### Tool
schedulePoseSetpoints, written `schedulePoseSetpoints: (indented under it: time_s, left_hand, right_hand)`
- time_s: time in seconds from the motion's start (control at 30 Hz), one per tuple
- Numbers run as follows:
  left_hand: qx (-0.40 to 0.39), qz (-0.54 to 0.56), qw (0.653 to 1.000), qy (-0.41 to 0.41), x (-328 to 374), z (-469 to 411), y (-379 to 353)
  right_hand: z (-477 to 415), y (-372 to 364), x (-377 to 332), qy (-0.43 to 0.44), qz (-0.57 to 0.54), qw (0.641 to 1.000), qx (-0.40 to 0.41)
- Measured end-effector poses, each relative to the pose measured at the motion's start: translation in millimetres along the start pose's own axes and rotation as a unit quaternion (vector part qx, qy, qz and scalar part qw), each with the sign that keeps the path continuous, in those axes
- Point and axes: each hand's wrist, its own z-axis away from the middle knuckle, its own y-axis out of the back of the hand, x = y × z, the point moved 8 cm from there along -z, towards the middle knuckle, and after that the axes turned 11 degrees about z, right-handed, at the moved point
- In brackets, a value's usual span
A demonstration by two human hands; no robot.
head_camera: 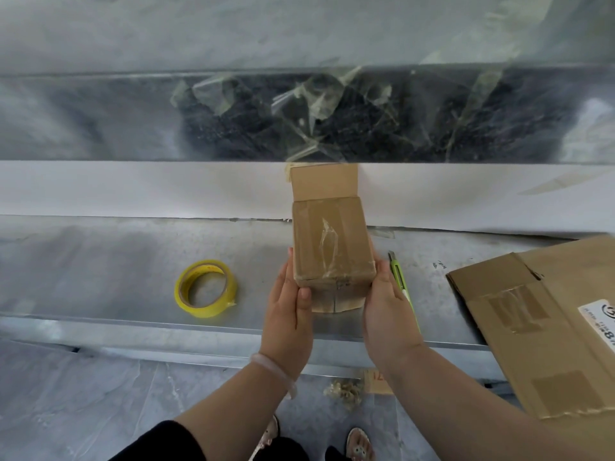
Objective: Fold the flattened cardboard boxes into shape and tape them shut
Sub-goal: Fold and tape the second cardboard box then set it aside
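Head view: left hand (289, 306) and right hand (387, 307) clasp box (332, 242) by its sides over tabletop (100, 261), far flap open; uneven squeeze may buckle walls, so flaps misalign and tape wrinkles.

The right edge cuts off the flattened cardboard (532, 344) and its label (599, 322); we see the right hand (386, 304) hiding part of the knife (396, 268) and a box (332, 241) corner

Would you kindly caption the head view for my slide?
Taped cardboard box gripped by left hand and right hand, between tape roll and cutter.
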Motion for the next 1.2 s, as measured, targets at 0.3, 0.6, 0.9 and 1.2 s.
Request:
schedulePoseSetpoints:
  time_s: [0.3,0.6,0.9,1.2]
  left_hand:
    - [0.046,0.109,0.990,0.078,26,-6,2]
    - [0.016,-0.123,0.992,0.009,29,-8,5]
    - [-0.034,-0.219,0.972,-0.073,50,-21,9]
    - [-0.006,-0.196,0.973,-0.124,41,-12,9]
  right_hand:
    - [12,-6,-34,0.076,0.021,0.996,-0.031]
    - [8,-2,-35,0.180,0.195,0.964,0.002]
    - [5,7,-46,0.199,0.313,0.929,-0.010]
    - [1,8,-33,0.261,0.333,0.906,0.017]
